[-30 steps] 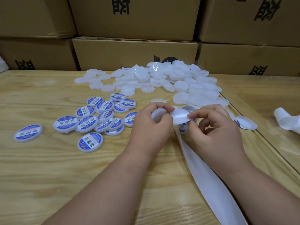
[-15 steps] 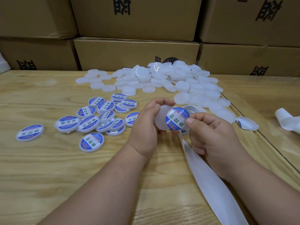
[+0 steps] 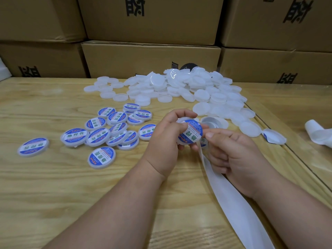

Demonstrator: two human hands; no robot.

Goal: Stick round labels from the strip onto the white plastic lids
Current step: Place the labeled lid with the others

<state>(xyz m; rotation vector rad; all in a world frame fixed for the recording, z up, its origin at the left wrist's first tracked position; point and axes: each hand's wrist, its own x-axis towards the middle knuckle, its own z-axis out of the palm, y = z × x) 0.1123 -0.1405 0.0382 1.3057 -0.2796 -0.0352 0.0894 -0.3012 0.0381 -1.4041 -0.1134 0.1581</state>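
Hands: left hand [image 3: 162,139] grips a round white plastic lid [image 3: 188,134] at table centre, fingers curled round its rim, thumb pressing on the face; right hand [image 3: 231,150] has its fingers curled on the long white backing strip [image 3: 231,200], forefinger tip at the lid's 3 o'clock edge
Held lid: tilted toward the camera; a round blue-and-white label [image 3: 191,132] with green characters covers its face
Strip: runs from between the hands toward 5 o'clock, off the near edge of the pale wooden table [image 3: 53,194]
Labelled lids: a loose overlapping cluster [image 3: 115,128] at 9 o'clock of the hands; one apart [image 3: 33,147] further toward 9 o'clock; another [image 3: 101,157] at 8 o'clock
Blank lids: a heap of white lids [image 3: 179,87] at 12 o'clock, spreading toward 2 o'clock
Surroundings: brown cardboard boxes [image 3: 150,56] stacked behind the table; a crumpled white strip piece [image 3: 318,133] at 3 o'clock
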